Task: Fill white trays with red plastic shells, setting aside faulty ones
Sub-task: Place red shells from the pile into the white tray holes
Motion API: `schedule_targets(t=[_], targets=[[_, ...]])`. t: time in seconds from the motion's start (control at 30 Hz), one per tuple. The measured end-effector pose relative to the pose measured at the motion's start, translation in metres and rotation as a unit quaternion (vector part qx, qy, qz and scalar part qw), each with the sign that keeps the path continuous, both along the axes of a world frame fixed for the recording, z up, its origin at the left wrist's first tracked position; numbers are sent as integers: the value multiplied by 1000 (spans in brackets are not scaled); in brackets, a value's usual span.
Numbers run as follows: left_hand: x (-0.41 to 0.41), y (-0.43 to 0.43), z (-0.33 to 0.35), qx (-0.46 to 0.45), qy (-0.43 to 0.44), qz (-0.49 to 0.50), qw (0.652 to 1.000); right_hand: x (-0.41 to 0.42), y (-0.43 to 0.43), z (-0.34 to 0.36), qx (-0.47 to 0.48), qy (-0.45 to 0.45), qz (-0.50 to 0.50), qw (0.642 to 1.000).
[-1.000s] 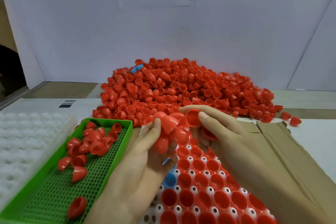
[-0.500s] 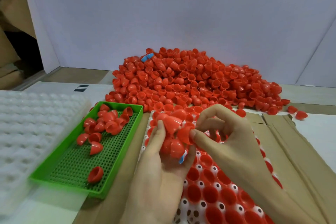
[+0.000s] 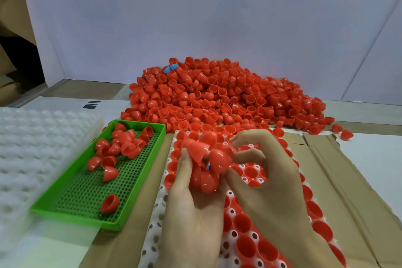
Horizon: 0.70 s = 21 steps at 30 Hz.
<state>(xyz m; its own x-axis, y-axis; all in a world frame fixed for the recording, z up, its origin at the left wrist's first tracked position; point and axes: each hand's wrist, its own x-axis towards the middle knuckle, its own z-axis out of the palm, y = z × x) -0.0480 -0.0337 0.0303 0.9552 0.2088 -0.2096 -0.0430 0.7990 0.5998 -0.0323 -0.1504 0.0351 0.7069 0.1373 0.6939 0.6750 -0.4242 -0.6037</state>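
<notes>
Since a second ago the right hand (image 3: pixel 267 180) has drawn back from its longer reach and closed in on the left hand (image 3: pixel 193 202), and the shell (image 3: pixel 219 161) it held with the open side up now shows its rounded back. The right wrist is bent and the fingers arch high. The forefinger and thumb pinch that shell, and the other fingers curl loosely behind. The left hand lies palm up, cupped round a bunch of shells (image 3: pixel 204 183), with its thumb pressed on the topmost one. A blue bit (image 3: pixel 208 166) peeks out between the fingertips of both hands. Under the fingers lies the white tray (image 3: pixel 158 220), mostly filled, on cardboard (image 3: pixel 337 180). Left of the left thumb sits the green tray (image 3: pixel 139 172) with loose shells. Beyond the fingertips rises the pile (image 3: pixel 217 98).
</notes>
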Motion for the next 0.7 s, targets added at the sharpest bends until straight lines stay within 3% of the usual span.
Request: schedule_targets(t=[0.03,0.17,0.4,0.7], targets=[[4,-1,-5,-98,-13,-4,995,0,-1,-1,-14,0,-12,1000],[2,1,-9,-146,-2,-46,988,11,-4,6,-54,-10,-50,997],[-3,31,-4,-121,41,-78,989,9,-5,15,-11,78,12,997],[-2,71,-9,-92,-2,2,996,23,31,-1,-206,180,62,960]])
